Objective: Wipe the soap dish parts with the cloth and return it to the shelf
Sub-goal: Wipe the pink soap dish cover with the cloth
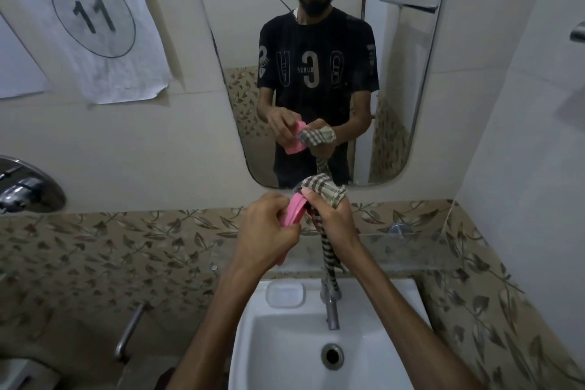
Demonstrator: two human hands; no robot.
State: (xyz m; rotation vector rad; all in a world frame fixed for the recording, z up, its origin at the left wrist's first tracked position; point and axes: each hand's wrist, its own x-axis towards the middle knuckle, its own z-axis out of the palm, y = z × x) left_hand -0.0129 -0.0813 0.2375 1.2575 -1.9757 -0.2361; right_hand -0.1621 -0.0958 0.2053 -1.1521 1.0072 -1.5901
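**Wiping under way, shelf return still ahead**

While the left hand (264, 225) gripped the pink dish part (296, 209), its fingers curled round the lower end, the right hand (329, 212) held the cloth (319, 190) bunched over its fingertips and pressed against the part's upper edge. Below that grip a loose tail of the cloth hung down towards the tap (330, 304). Lower still, under both hands, a clear tray (285, 294) lay on the sink (380, 294) rim; it looked like the other dish part, though whether it had been wiped could not be told. Just beyond the hands, the glass shelf (408, 250) ran along the tiled wall, with no dish on it. Farther off, the mirror (395, 73) showed the same hold from the front. By my reading the task stood about midway: one part was being wiped, and reassembly and the return to the shelf remained.
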